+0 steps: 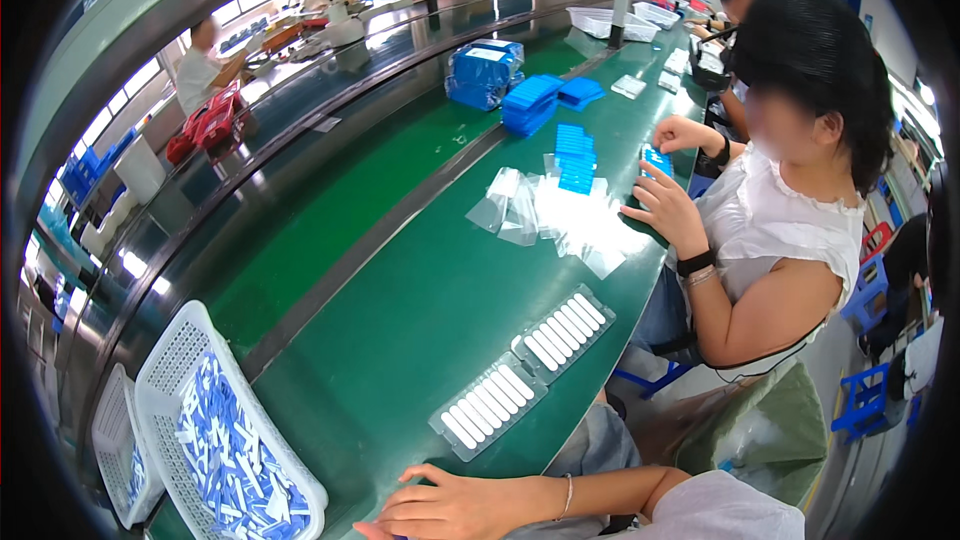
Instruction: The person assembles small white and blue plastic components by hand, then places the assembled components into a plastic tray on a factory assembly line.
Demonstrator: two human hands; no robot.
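Right hand flat on green surface, fingers spread and empty, between white basket and clear trays; left hand unseen.

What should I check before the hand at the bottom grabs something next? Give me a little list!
1. Right hand empty: ok, it lies flat at the edge of the green table and holds nothing.
2. Near tray full of white sticks: ok, every slot looks filled.
3. Far tray full too: ok.
4. Basket of blue and white pieces upright: ok, it sits to the hand's left.
5. Trays free of the neighbour's hand: ok, that hand is at the clear bags farther along.
6. Table surface moving or stopped: cannot tell.
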